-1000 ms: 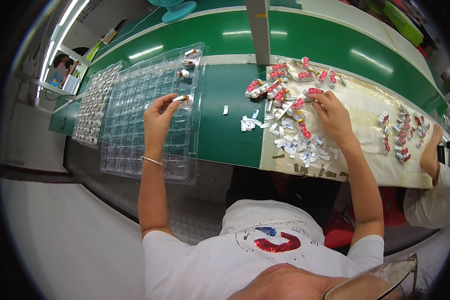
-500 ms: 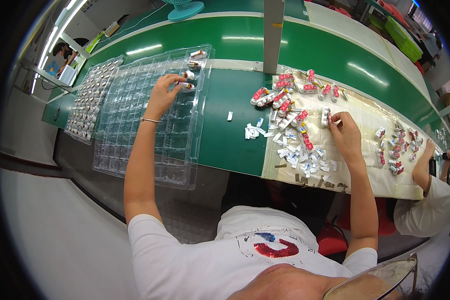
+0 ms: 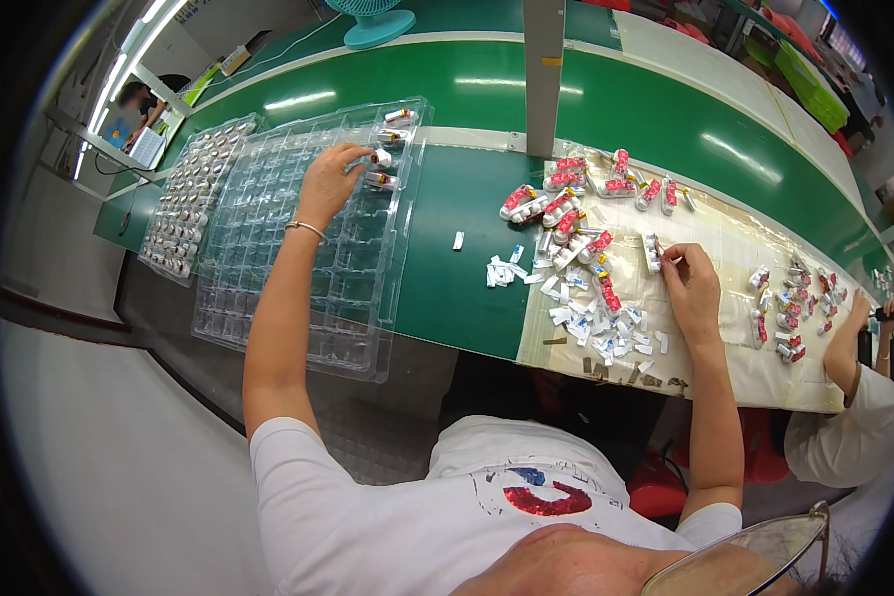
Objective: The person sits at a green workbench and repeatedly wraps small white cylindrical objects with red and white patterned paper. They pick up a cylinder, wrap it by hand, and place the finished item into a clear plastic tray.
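My left hand [image 3: 330,185] is over the right-hand column of a clear plastic blister tray [image 3: 298,214]. Its thumb and forefinger close on the left end of a small white-capped part [image 3: 383,157] seated in a pocket. Just below that lies another small part with a dark red and silver body [image 3: 380,180], apart from the fingers. Two similar parts fill the pockets above. On the right, my right hand [image 3: 691,283] pinches a white part with a red label [image 3: 652,251] above the pale work mat [image 3: 700,318]. Its fingers partly hide the red side.
Several red-and-white parts [image 3: 564,199] are heaped on the mat, with white paper slips [image 3: 606,328] nearer me. A filled tray [image 3: 184,204] stands far left. A metal post [image 3: 543,79] rises behind the table. At right, a co-worker's arm [image 3: 842,343] reaches in beside more parts [image 3: 791,298].
My left hand has let go of the dark red and silver part in its pocket and shifted up to the one above. My right hand still holds its part. The whole view has shifted slightly.
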`<state>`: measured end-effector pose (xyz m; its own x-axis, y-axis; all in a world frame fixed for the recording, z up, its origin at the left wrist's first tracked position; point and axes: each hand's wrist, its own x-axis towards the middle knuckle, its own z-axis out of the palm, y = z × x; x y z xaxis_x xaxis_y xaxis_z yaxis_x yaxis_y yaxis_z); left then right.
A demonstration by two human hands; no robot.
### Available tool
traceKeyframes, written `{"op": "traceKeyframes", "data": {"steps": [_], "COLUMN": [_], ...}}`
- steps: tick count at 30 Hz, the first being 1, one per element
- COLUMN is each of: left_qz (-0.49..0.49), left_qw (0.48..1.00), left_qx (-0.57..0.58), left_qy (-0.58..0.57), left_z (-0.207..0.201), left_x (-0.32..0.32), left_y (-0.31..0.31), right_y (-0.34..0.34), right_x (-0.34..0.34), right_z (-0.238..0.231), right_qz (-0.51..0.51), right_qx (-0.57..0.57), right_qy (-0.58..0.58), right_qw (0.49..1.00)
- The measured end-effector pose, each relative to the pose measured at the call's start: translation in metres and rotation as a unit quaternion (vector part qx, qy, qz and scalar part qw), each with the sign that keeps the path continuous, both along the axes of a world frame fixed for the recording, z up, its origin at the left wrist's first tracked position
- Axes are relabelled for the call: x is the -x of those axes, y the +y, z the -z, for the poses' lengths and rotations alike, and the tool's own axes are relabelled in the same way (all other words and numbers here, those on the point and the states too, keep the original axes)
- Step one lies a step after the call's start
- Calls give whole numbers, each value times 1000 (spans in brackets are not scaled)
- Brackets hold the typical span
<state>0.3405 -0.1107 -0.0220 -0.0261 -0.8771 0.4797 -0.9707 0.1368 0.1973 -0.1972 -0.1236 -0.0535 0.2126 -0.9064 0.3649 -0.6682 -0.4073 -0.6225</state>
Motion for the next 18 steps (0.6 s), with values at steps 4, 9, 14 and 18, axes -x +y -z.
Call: {"op": "traceKeyframes", "data": {"steps": [4, 9, 14, 18], "left_qz": [41, 55, 56, 48], "left_qw": [999, 988, 977, 974], "left_qx": [-15, -54, -36, -64], "left_qy": [-32, -134, -203, -212], "left_z": [1, -20, -28, -19], "left_x": [-2, 1, 2, 19], "left_y": [-20, -29, -35, -44], "right_y": [0, 1, -2, -2], "right_x": [1, -1, 0, 0], "right_z": [1, 0, 5, 4], "right_qz": [2, 10, 9, 12], "right_qx": [-3, -4, 2, 3], "right_qy": [-13, -22, -25, -9], "right_qw": [1000, 1000, 1000, 1000]}}
